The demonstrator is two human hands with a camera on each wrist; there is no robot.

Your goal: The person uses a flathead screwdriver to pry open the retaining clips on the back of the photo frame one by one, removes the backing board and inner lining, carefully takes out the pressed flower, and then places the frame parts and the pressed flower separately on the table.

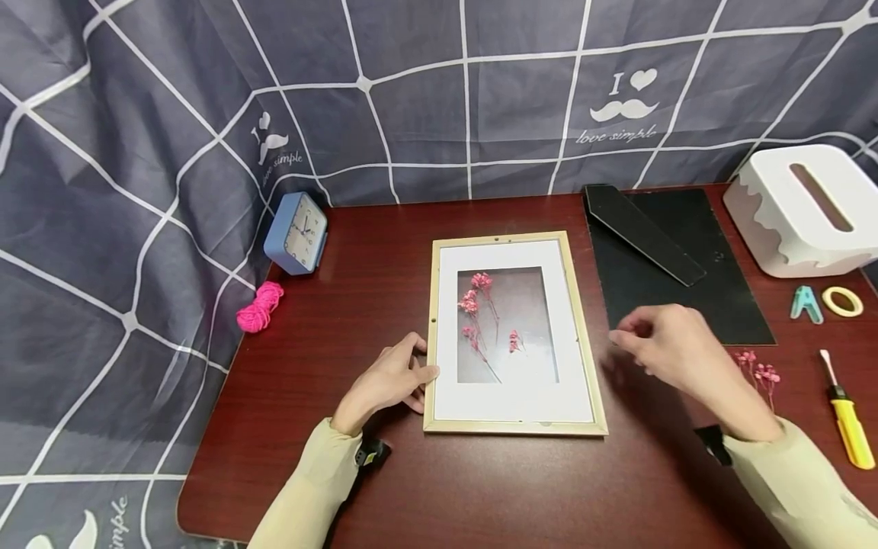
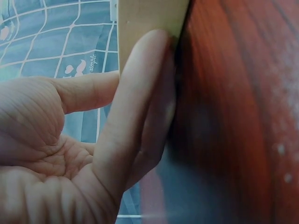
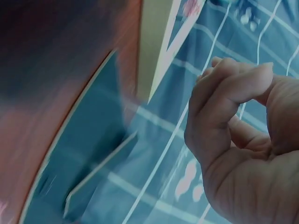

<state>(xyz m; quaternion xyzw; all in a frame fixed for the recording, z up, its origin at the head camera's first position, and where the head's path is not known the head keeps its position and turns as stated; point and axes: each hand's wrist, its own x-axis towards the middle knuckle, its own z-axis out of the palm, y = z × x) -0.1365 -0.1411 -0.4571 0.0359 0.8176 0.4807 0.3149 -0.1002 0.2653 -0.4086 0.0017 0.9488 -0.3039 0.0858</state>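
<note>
A picture frame (image 1: 516,427) with a pale wood border and white mat lies on the table. Pink dried flower sprigs (image 1: 469,303) are inside its window, three upper left and a small one to the right. My left hand (image 1: 391,377) holds the frame's left edge, thumb on top and fingers against the side; the left wrist view shows those fingers (image 2: 135,93) along the wood. To the right of the frame hovers my right hand (image 1: 675,347), thumb and fingertips brought together. No object shows between them in the right wrist view, where the hand (image 3: 233,121) is curled.
At the back right, a black backing board (image 1: 675,221) has its stand flap raised. A white tissue box (image 1: 789,221), teal clip (image 1: 806,305), cream ring (image 1: 842,302), yellow screwdriver (image 1: 850,431) and more pink sprigs (image 1: 764,374) lie right. Left are a blue clock (image 1: 296,232) and pink yarn (image 1: 261,306).
</note>
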